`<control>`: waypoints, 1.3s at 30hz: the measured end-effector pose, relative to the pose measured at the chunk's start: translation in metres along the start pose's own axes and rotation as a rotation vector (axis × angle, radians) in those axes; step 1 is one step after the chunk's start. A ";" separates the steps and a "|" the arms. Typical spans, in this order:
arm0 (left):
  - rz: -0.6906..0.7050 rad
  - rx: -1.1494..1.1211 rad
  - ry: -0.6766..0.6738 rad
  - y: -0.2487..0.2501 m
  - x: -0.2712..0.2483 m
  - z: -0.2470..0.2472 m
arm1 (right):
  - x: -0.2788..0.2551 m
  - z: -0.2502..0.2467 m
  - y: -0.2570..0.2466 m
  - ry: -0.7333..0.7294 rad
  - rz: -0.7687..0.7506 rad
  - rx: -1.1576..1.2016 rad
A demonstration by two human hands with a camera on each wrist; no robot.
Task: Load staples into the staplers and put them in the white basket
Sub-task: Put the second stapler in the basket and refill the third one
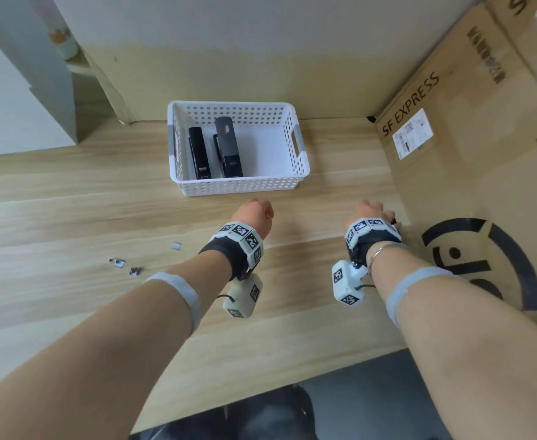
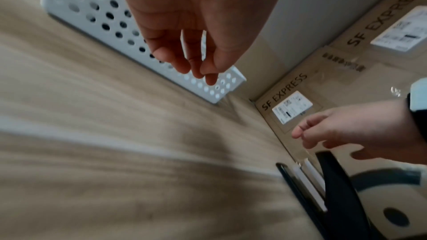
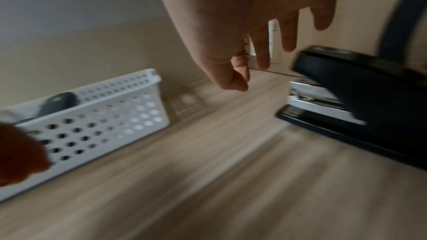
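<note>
The white perforated basket (image 1: 238, 187) stands at the back of the wooden table and holds two black staplers (image 1: 199, 154) (image 1: 229, 147) side by side. A third black stapler (image 3: 369, 83) lies on the table against the cardboard box, its silver magazine showing; in the head view only a sliver of it shows. My right hand (image 1: 373, 209) hovers just above and left of that stapler (image 2: 342, 198), fingers (image 3: 261, 57) relaxed and holding nothing. My left hand (image 1: 254, 212) hangs in front of the basket's near wall (image 2: 92, 6), fingers (image 2: 184, 61) loosely curled, nothing visible in them.
A large SF EXPRESS cardboard box (image 1: 467, 185) walls off the right side of the table. Several loose staple strips (image 1: 118, 262) lie on the wood at the left. A beige panel stands behind the basket. The table's front edge runs under my forearms.
</note>
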State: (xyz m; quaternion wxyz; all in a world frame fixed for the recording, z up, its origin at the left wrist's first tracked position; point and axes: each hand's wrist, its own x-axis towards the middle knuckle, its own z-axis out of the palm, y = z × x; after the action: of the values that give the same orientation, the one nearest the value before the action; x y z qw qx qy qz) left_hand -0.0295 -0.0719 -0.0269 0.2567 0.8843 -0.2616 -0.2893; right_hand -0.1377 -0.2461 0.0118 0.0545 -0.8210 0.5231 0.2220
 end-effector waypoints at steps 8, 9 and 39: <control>-0.014 0.055 -0.039 -0.007 -0.002 0.026 | 0.011 0.013 0.041 0.019 0.031 0.055; -0.018 0.064 -0.044 -0.008 -0.001 0.027 | 0.014 0.009 0.042 0.006 0.028 0.019; -0.096 0.102 -0.110 -0.090 -0.035 -0.037 | -0.088 -0.002 -0.142 -0.332 -0.977 -0.193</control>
State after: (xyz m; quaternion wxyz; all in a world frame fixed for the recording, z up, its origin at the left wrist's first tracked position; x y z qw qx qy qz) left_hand -0.0013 0.0265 -0.0420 0.1826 0.8904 -0.2472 -0.3357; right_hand -0.0429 -0.1095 0.0301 0.1580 -0.9244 0.0409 0.3448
